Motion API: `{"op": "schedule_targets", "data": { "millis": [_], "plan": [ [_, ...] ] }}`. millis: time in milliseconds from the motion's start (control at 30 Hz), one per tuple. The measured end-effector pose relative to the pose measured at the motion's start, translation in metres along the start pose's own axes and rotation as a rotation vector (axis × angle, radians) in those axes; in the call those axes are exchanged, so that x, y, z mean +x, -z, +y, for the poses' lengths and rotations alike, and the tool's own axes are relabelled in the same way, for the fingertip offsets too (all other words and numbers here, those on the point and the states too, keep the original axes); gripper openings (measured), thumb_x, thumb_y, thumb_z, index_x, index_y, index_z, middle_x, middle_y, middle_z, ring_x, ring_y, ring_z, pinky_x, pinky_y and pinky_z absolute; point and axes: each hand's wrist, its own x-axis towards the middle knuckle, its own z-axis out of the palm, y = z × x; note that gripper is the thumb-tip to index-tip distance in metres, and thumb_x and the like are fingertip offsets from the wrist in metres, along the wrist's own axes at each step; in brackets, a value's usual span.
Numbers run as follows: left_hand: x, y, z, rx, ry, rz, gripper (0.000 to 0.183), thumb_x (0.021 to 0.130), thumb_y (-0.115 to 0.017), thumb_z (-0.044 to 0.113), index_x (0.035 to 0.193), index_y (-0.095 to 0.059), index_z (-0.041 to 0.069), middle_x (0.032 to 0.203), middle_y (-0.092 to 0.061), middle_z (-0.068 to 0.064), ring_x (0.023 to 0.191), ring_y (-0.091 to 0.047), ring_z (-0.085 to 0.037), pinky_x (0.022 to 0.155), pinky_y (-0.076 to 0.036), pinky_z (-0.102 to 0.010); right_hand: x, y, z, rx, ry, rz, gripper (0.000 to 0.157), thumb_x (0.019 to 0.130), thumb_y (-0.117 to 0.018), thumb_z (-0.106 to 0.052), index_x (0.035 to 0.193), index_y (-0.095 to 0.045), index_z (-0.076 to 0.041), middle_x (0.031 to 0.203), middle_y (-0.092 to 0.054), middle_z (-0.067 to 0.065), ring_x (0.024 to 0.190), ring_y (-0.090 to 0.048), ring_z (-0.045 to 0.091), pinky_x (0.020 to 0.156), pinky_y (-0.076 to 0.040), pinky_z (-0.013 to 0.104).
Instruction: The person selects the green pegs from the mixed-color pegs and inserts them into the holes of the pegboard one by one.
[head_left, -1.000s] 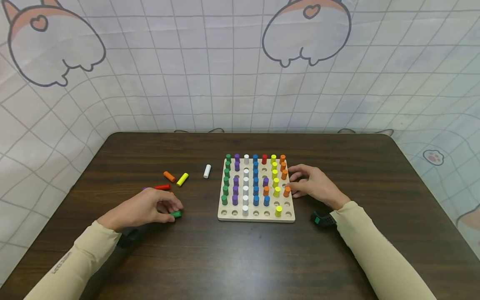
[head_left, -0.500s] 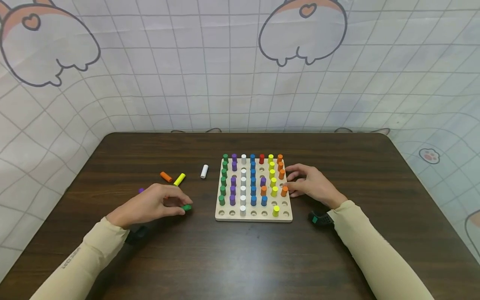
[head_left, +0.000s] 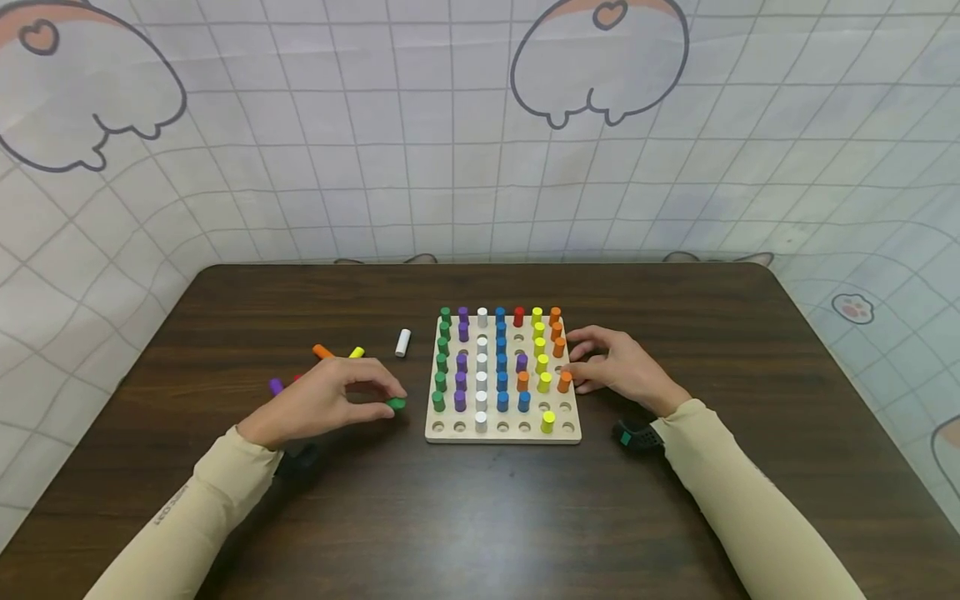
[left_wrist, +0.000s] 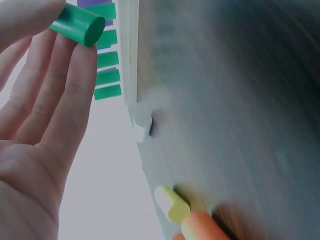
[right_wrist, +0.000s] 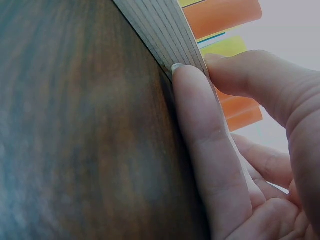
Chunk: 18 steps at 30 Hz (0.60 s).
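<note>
In the head view my left hand (head_left: pixel 330 402) pinches a green peg (head_left: pixel 396 403) between thumb and fingertips, just left of the wooden pegboard (head_left: pixel 491 437). The left wrist view shows that green peg (left_wrist: pixel 82 26) tilted, its round end facing the camera. Pegs stand in columns on the board: green, purple, white, blue, a mixed column, yellow and orange. Several holes are bare, mostly in the front row. My right hand (head_left: pixel 626 371) holds the board's right edge. In the right wrist view the thumb lies on top, and a finger presses the layered side (right_wrist: pixel 160 35).
Loose pegs lie left of the board: white (head_left: pixel 402 342), yellow (head_left: pixel 357 352), orange (head_left: pixel 322 352) and purple (head_left: pixel 276 386). A red peg (head_left: pixel 297 377) is mostly hidden behind my left hand. The dark wooden table (head_left: pixel 480 517) ends at a patterned cloth (head_left: pixel 420 167).
My left hand has carried the green peg rightward and slightly away, closer to the board. The right hand keeps its hold on the board's edge. The view has shifted slightly.
</note>
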Motion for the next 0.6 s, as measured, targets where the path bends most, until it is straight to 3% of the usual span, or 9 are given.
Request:
{"op": "schedule_targets", "data": {
  "millis": [333, 600],
  "plan": [
    [0.012, -0.011, 0.002, -0.1, -0.05, 0.014, 0.028, 0.085, -0.085, 0.011, 0.104, -0.073, 0.028, 0.103, -0.075, 0.012, 0.096, -0.069, -0.01, 0.084, -0.06, -0.026, 0.001, -0.001, 0.0, 0.001, 0.004, -0.006, 0.062, 0.094, -0.075, -0.021, 0.148, -0.048, -0.006, 0.123, -0.056, 0.019, 0.09, -0.074, 0.021, 0.08, -0.066, 0.036],
    [0.02, -0.02, 0.001, -0.246, -0.024, -0.021, 0.026, 0.085, -0.085, 0.009, 0.105, -0.071, 0.017, 0.104, -0.076, 0.002, 0.096, -0.073, -0.01, 0.09, -0.062, -0.026, 0.0, 0.0, -0.001, -0.009, -0.01, 0.0, 0.062, 0.094, -0.075, -0.021, 0.148, -0.048, -0.007, 0.124, -0.056, 0.019, 0.091, -0.074, 0.019, 0.08, -0.066, 0.035]
  ]
}}
